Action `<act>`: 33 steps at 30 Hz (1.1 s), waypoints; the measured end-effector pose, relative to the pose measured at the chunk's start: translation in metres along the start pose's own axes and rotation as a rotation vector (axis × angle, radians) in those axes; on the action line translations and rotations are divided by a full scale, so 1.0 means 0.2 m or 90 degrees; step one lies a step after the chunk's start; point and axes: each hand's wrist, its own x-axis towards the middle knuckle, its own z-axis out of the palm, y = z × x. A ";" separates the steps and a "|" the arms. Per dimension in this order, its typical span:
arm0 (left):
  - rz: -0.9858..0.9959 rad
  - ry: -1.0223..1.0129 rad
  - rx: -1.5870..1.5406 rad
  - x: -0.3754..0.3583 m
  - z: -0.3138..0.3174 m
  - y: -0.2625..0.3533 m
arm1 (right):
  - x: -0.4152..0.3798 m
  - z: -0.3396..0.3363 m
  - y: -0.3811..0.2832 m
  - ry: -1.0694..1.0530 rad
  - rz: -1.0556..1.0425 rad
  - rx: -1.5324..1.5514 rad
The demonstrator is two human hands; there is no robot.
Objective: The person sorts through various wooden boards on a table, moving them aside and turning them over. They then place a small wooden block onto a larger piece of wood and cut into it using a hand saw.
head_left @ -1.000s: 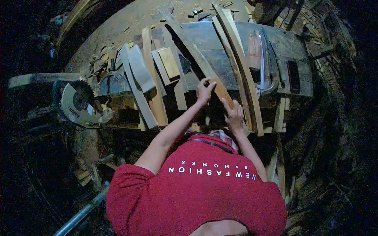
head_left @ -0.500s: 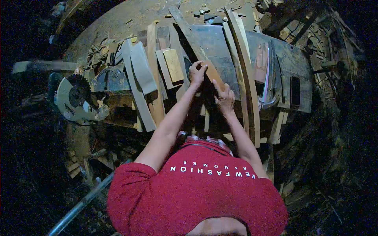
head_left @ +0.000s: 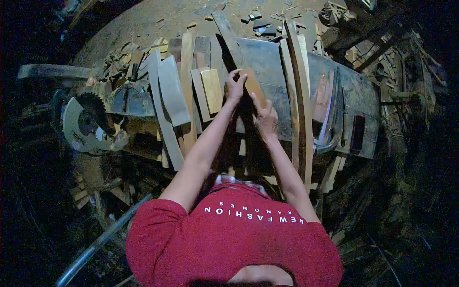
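Left hand (head_left: 234,88) and right hand (head_left: 266,118) have moved the brown piece (head_left: 253,87) farther forward

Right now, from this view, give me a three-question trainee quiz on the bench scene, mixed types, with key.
1. True or false: in the view, the saw is left of the yellow block.

2. Pick one. The left hand and right hand are both on:
A) the saw
B) the brown piece
C) the yellow block

3. Fill in: the lettering on the red shirt is ____ in colour.

Key: 1. True. 2. B. 3. White.
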 end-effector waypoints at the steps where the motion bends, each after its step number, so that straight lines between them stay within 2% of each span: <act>1: -0.013 -0.012 -0.014 0.07 0.01 -0.05 | 0.05 0.02 -0.02 -0.015 0.016 0.002; 3: -0.024 -0.017 -0.030 0.13 0.01 -0.04 | 0.09 0.04 -0.02 -0.028 0.024 0.003; 5: 0.039 0.006 0.046 0.11 0.00 -0.02 | 0.09 0.04 -0.02 -0.027 0.014 0.006; 6: -0.061 -0.037 0.041 0.10 -0.01 -0.04 | 0.07 0.03 -0.03 -0.026 0.006 0.007; 8: 0.035 -0.010 -0.012 0.02 0.00 -0.08 | 0.01 -0.01 -0.04 0.017 -0.007 -0.009; 12: -0.033 -0.051 -0.074 -0.01 -0.02 -0.06 | 0.00 -0.04 -0.05 -0.045 0.006 -0.011; 15: -0.054 -0.077 -0.058 0.12 -0.03 -0.03 | 0.11 0.00 -0.08 -0.048 0.023 0.008; 17: -0.047 -0.058 -0.066 0.25 -0.01 -0.05 | 0.23 0.04 -0.10 -0.056 0.027 -0.038; 19: -0.029 -0.028 0.012 0.39 -0.01 -0.08 | 0.35 0.10 -0.11 -0.044 0.024 -0.040; 20: -0.065 -0.035 -0.015 0.45 -0.01 -0.09 | 0.39 0.13 -0.12 -0.033 0.023 -0.041; 22: -0.053 -0.037 -0.024 0.52 -0.02 -0.07 | 0.44 0.17 -0.11 -0.018 0.016 -0.035; 25: -0.074 -0.023 0.014 0.50 -0.02 -0.06 | 0.44 0.14 -0.12 0.001 -0.005 -0.018; 30: 0.019 0.006 -0.019 0.42 -0.03 -0.13 | 0.40 0.11 -0.15 0.019 -0.032 0.023; 33: -0.035 -0.024 -0.041 0.53 0.00 -0.18 | 0.48 0.12 -0.17 -0.075 0.028 -0.005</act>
